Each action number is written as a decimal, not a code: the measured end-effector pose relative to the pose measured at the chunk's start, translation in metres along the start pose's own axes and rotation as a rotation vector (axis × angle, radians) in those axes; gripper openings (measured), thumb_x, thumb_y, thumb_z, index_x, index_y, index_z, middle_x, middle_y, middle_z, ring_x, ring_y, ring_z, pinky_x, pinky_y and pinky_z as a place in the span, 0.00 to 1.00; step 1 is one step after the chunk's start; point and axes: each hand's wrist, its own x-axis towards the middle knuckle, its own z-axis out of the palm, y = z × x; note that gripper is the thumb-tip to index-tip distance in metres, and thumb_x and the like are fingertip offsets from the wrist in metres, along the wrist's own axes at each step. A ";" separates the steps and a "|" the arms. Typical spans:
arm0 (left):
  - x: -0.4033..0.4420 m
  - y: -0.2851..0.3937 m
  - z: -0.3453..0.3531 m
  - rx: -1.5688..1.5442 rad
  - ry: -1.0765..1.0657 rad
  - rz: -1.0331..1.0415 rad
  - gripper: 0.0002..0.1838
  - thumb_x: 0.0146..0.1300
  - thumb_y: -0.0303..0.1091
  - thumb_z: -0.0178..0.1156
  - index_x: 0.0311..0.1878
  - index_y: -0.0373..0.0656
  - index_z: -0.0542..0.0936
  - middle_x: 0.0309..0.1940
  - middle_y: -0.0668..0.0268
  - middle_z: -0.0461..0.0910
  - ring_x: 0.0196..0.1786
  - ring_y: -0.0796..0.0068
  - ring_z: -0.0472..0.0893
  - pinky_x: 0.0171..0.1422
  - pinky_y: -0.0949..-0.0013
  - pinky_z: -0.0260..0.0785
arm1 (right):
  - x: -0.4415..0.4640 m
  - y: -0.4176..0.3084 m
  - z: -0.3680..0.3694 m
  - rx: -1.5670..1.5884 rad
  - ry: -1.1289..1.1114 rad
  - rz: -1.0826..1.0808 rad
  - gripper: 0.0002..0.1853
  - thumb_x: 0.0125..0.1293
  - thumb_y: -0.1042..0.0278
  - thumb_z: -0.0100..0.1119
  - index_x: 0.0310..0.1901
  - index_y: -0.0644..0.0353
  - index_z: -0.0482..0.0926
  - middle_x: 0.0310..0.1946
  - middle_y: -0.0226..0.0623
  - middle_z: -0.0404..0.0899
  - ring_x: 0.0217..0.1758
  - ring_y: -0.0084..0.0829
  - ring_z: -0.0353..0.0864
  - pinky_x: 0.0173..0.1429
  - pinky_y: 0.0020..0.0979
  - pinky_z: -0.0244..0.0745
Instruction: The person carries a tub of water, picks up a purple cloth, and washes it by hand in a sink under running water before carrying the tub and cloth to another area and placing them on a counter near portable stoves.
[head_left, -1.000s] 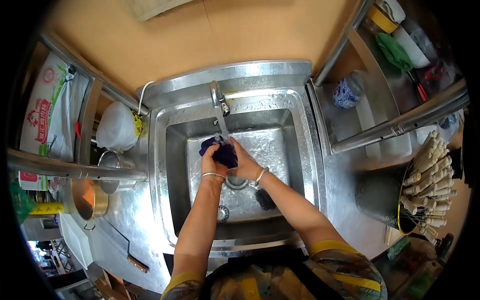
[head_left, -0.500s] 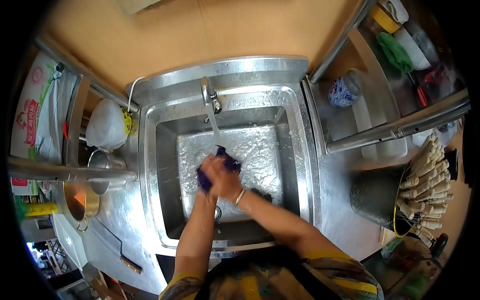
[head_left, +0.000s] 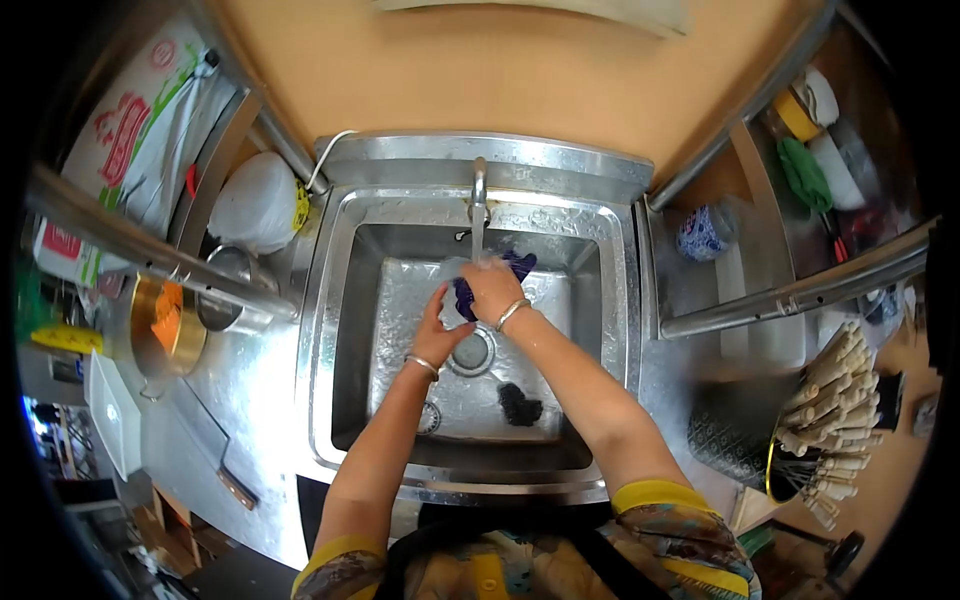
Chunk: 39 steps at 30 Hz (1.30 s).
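Under the running tap (head_left: pixel 480 185), my right hand (head_left: pixel 495 288) grips a wet purple cloth (head_left: pixel 464 300). Part of the cloth shows beyond the fingers, and the hand hides its middle. My left hand (head_left: pixel 437 325) holds the cloth's left side between thumb and fingers. Around the left fingertips is a pale, see-through patch; whether it is splashing water or an object I cannot tell. Both hands are over the steel sink (head_left: pixel 360 400), just above its round drain (head_left: pixel 470 350). A dark, crumpled piece (head_left: pixel 520 405) lies on the sink floor, near the front.
Left of the sink are a brass-coloured pot (head_left: pixel 185 340), a steel pot (head_left: pixel 235 290), a white bag (head_left: pixel 255 205) and a cleaver (head_left: pixel 235 485). At right, a dark container (head_left: pixel 735 425) holds several wooden-handled skewers. Steel shelf rails (head_left: pixel 800 280) flank both sides.
My hands have moved from squeezing the cloth together to slightly apart, closer under the tap's stream. The view has shifted, and the dark piece and drain are more exposed.
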 end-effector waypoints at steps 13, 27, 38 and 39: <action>-0.032 0.040 -0.003 -0.923 -0.042 -0.335 0.16 0.49 0.27 0.60 0.43 0.39 0.73 0.33 0.64 0.76 0.35 0.72 0.77 0.38 0.66 0.74 | 0.011 0.002 -0.051 1.314 -0.231 0.446 0.23 0.47 0.81 0.55 0.48 0.62 0.68 0.39 0.37 0.72 0.37 0.25 0.73 0.41 0.24 0.71; -0.053 0.063 -0.044 -1.364 -0.181 -0.319 0.30 0.55 0.42 0.53 0.56 0.32 0.61 0.34 0.61 0.71 0.35 0.71 0.74 0.49 0.66 0.67 | 0.050 0.050 -0.027 1.156 -0.146 0.256 0.20 0.55 0.82 0.48 0.51 0.59 0.66 0.48 0.34 0.71 0.45 0.24 0.73 0.52 0.26 0.69; -0.074 0.094 -0.045 -0.775 -0.625 -0.336 0.31 0.58 0.54 0.52 0.55 0.38 0.66 0.46 0.57 0.74 0.47 0.63 0.76 0.54 0.62 0.67 | -0.007 -0.071 -0.061 1.844 -0.235 0.137 0.11 0.54 0.70 0.60 0.36 0.56 0.69 0.32 0.36 0.73 0.38 0.30 0.74 0.45 0.32 0.72; -0.076 0.091 -0.048 -0.661 -0.544 -0.255 0.33 0.58 0.56 0.50 0.57 0.38 0.64 0.48 0.56 0.72 0.50 0.62 0.74 0.56 0.59 0.65 | -0.007 -0.076 -0.072 1.815 -0.191 0.113 0.09 0.53 0.74 0.60 0.33 0.57 0.69 0.30 0.36 0.72 0.38 0.29 0.75 0.45 0.31 0.72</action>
